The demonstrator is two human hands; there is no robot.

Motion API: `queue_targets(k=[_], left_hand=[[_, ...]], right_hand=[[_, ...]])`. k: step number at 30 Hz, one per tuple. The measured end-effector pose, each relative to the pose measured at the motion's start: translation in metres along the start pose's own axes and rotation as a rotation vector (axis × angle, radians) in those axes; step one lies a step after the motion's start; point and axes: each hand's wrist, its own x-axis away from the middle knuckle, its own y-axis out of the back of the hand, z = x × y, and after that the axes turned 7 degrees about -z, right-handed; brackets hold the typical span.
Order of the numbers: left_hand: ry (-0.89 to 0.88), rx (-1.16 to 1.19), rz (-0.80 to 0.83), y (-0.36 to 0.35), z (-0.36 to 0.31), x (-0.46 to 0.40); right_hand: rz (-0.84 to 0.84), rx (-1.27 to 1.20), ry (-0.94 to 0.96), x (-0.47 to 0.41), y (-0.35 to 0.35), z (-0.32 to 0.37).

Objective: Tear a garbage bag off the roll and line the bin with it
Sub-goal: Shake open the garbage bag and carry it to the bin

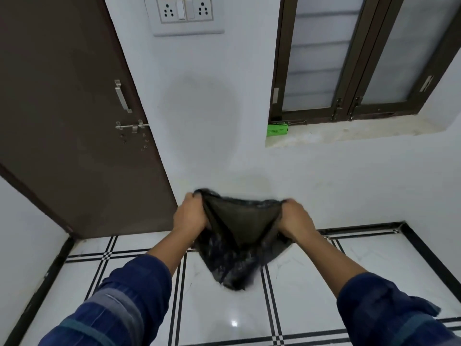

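A black garbage bag (237, 236) hangs in the air in front of me, its mouth spread open between both hands. My left hand (190, 216) grips the left edge of the mouth. My right hand (295, 219) grips the right edge. The bag's closed bottom dangles down to a crumpled point above the floor. A green box (277, 130) stands on the window sill at the upper right; whether it holds the roll I cannot tell. No bin shows in this view.
A brown door (74, 121) with a handle and bolt stands at the left. A white wall with a switch panel (185, 13) faces me. A window (349, 58) sits above a stone sill. White floor tiles with black stripes lie below.
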Motion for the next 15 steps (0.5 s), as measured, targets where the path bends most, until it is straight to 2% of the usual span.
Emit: queue_targets(k=[1, 3, 4, 5, 6, 7, 9, 10, 11, 13, 15], left_hand=[[-0.028, 0.051, -0.198, 0.001, -0.003, 0.001], [-0.12, 0.156, -0.444, 0.002, -0.007, 0.009], [-0.148, 0.184, -0.493, -0.004, -0.004, 0.013], [-0.165, 0.161, -0.476, -0.013, 0.001, 0.015], [-0.182, 0.081, -0.343, -0.021, 0.008, 0.018], [-0.204, -0.048, -0.111, -0.031, 0.017, 0.022], [-0.217, -0.254, 0.383, -0.046, 0.033, 0.026], [-0.18, -0.245, 0.499, -0.047, 0.037, 0.028], [-0.151, -0.163, 0.492, -0.048, 0.04, 0.027], [-0.092, 0.029, 0.364, -0.046, 0.039, 0.021], [-0.077, 0.177, 0.238, -0.042, 0.035, 0.014]], right_hand=[[-0.177, -0.126, 0.069, 0.001, 0.003, 0.002], [-0.494, -0.228, 0.252, 0.005, 0.002, 0.004], [-0.583, -0.27, 0.302, 0.009, 0.001, 0.003], [-0.571, -0.301, 0.288, 0.012, -0.006, -0.001], [-0.418, -0.248, 0.265, 0.015, -0.015, -0.009], [-0.137, -0.091, 0.229, 0.02, -0.02, -0.016], [0.454, 0.411, 0.164, 0.029, -0.023, -0.024], [0.64, 0.518, 0.114, 0.03, -0.026, -0.027], [0.677, 0.474, 0.066, 0.028, -0.025, -0.029], [0.533, 0.272, -0.023, 0.014, -0.028, -0.033], [0.394, -0.053, -0.174, 0.003, -0.024, -0.033]])
